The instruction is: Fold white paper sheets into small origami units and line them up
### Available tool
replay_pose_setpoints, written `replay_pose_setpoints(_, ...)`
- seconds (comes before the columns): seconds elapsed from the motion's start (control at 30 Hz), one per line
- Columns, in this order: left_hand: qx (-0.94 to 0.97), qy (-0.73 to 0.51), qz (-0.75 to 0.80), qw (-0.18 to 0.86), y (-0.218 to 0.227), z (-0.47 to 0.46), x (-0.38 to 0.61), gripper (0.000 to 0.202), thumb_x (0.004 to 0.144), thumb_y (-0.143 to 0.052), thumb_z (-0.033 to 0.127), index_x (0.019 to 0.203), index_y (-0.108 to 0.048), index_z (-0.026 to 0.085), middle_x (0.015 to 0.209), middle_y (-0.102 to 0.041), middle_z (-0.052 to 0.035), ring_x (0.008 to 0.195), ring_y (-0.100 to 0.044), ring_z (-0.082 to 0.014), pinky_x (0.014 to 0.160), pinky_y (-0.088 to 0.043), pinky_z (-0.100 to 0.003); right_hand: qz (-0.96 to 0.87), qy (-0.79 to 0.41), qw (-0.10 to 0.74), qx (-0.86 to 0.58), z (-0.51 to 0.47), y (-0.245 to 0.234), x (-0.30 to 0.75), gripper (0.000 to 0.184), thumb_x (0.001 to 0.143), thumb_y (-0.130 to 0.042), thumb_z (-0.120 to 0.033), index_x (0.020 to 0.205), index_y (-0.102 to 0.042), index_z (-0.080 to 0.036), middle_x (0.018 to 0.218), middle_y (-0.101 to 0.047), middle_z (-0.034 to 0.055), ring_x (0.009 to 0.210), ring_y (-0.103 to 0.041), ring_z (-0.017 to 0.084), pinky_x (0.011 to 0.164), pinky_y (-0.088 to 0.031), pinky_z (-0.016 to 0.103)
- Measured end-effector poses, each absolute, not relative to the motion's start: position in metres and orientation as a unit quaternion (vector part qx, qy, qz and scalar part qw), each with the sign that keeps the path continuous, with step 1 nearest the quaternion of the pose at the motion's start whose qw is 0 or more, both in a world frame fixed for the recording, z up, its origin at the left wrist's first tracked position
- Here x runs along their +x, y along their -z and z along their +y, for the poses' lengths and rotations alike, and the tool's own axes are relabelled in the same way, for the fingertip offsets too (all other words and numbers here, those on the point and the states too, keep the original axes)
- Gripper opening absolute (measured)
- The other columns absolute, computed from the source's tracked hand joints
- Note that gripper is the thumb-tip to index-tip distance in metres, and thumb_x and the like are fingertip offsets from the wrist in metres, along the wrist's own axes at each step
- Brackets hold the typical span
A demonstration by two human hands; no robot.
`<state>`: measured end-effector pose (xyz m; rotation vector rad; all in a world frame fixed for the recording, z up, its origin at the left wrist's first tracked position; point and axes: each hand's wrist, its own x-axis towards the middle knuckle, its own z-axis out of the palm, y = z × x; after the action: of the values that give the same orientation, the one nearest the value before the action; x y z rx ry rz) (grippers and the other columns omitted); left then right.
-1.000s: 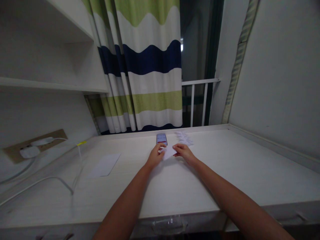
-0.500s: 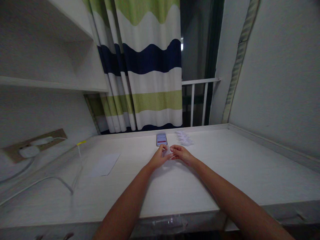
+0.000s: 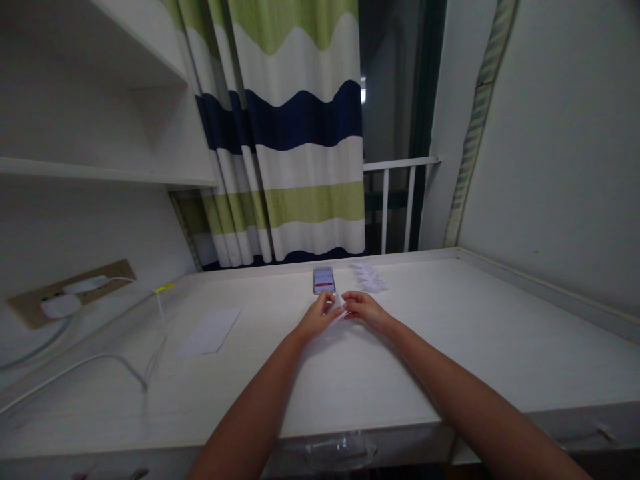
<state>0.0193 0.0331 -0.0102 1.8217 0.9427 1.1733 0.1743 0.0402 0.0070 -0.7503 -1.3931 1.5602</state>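
Two hands (image 3: 316, 317) (image 3: 367, 311), closer together than before, in narrow pinches on one paper (image 3: 338, 301) near one phone (image 3: 324, 279).

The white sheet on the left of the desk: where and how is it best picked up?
Probably pinch the white sheet by its right edge, coming from the right: it lies flat and thin, that edge shows clearly, and the left hand is on that side.

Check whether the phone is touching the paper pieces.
Apart. The head view shows a strip of bare tabletop between the phone and the paper pieces to its right.
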Motion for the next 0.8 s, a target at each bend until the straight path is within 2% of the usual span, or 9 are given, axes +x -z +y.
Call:
replay_pose_setpoints(0.13,0.698,-0.468,0.407,0.359,0.007,0.031,0.018,0.021,0.074,-0.046,0.029,0.092,-0.045,0.019,0.074,-0.056,0.0004,0.064,-0.051,-0.0119,0.060,-0.037,-0.023,-0.574,-0.616,0.446,-0.303,0.043,-0.004,0.173,0.023,0.051,-0.063,-0.017,0.073,-0.055,-0.015,0.060,-0.057,-0.0033,0.054,-0.053,0.008,0.052,-0.044,0.020)
replay_pose_setpoints(0.23,0.693,-0.488,0.423,0.319,0.006,0.032,0.016,0.024,0.069,-0.050,0.022,0.093,-0.050,0.018,0.076,-0.058,-0.0005,0.066,-0.052,-0.0129,0.062,-0.038,-0.024,-0.582,-0.608,0.450,-0.299,0.045,-0.003,0.173,0.024,0.051,-0.061,-0.016,0.074,-0.056,-0.015,0.059,-0.056,-0.0037,0.052,-0.051,0.007,0.049,-0.041,0.019)
replay_pose_setpoints(0.4,0.663,-0.507,0.439,0.334,0.008,0.039,0.014,0.030,0.061,-0.061,0.027,0.087,-0.056,0.014,0.078,-0.061,-0.0044,0.067,-0.054,-0.0145,0.059,-0.041,-0.024,-0.607,-0.583,0.452,-0.297,0.048,-0.002,0.176,0.021,0.054,-0.060,-0.019,0.074,-0.058,-0.015,0.059,-0.055,-0.0029,0.052,-0.049,0.007,0.047,-0.037,0.018)
replay_pose_setpoints(0.57,0.623,-0.545,0.450,0.335,0.004,0.039,0.015,0.030,0.056,-0.066,0.027,0.081,-0.059,0.012,0.073,-0.062,-0.0050,0.064,-0.055,-0.0144,0.058,-0.042,-0.024,-0.611,-0.567,0.461,-0.305,0.049,0.000,0.173,0.029,0.054,-0.065,-0.028,0.080,-0.058,-0.017,0.062,-0.057,-0.0021,0.053,-0.050,0.009,0.049,-0.038,0.021)
replay_pose_setpoints(0.8,0.590,-0.538,0.467,0.380,-0.001,0.035,0.014,0.029,0.055,-0.067,0.027,0.079,-0.063,0.010,0.076,-0.065,-0.0075,0.066,-0.058,-0.0169,0.059,-0.044,-0.025,-0.598,-0.542,0.496,-0.320,0.050,0.001,0.171,0.027,0.048,-0.070,-0.028,0.066,-0.057,-0.014,0.060,-0.056,-0.0020,0.053,-0.050,0.009,0.050,-0.038,0.021)
